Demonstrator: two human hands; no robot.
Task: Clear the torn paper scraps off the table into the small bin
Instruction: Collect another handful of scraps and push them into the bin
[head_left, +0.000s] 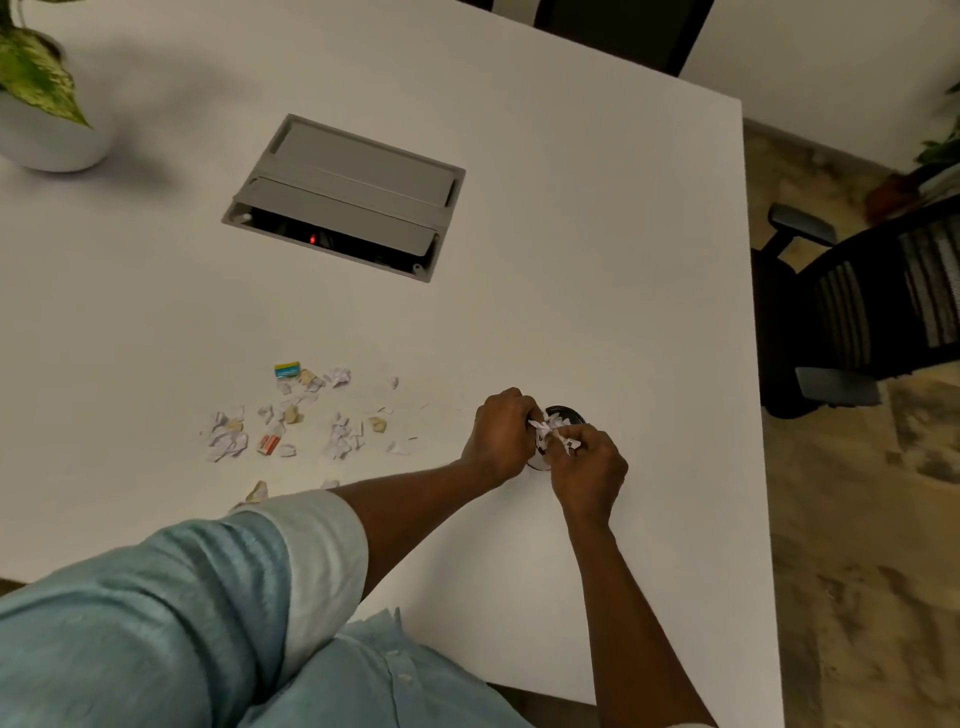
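White table (597, 270), dim room. Far left, a pot (52, 140) with a leafy plant, cut off by the frame. Grey cable hatch (348, 195) set into the table, front flap ajar, a red light inside. Scraps (291, 415) scattered mid-table, white, tan, one orange, one teal; two half hidden behind my left sleeve (218, 582). Right of them, my left hand (501, 434) and right hand (589, 465) meet over the bin (569, 415), each grip pinched on a wad of scraps (550, 431). Bin mostly hidden; only a dark rim shows. Chair (857, 312) and patterned floor (852, 571) beyond the table's right edge.
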